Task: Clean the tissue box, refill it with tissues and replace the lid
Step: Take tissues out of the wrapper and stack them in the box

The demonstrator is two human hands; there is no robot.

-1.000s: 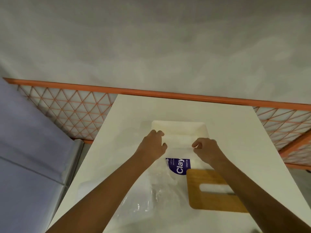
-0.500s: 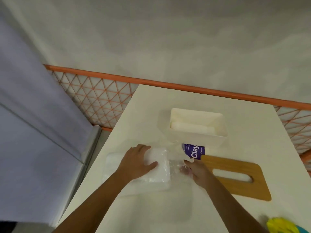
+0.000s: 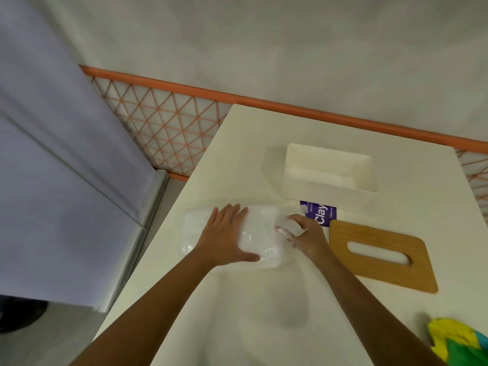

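A white open tissue box (image 3: 330, 192) stands on the cream table (image 3: 250, 313) with a white stack of tissues low inside it. In front of it lies a clear plastic pack of white tissues (image 3: 260, 237) with a purple label (image 3: 319, 213). My left hand (image 3: 224, 235) lies flat across the pack, fingers spread, pressing it down. My right hand (image 3: 303, 233) pinches the crumpled plastic wrapper at the pack's right end. The wooden lid (image 3: 380, 256) with its slot lies flat to the right of my right hand.
A yellow and green cloth (image 3: 459, 342) lies at the table's front right corner. An orange lattice rail (image 3: 169, 120) runs behind the table below a grey wall. A pale blue panel (image 3: 52, 167) stands to the left, beside the table's left edge.
Both hands left the tissue box and came down to the plastic pack in front of it. The view has swung left and down; over the last half second the hands barely moved.
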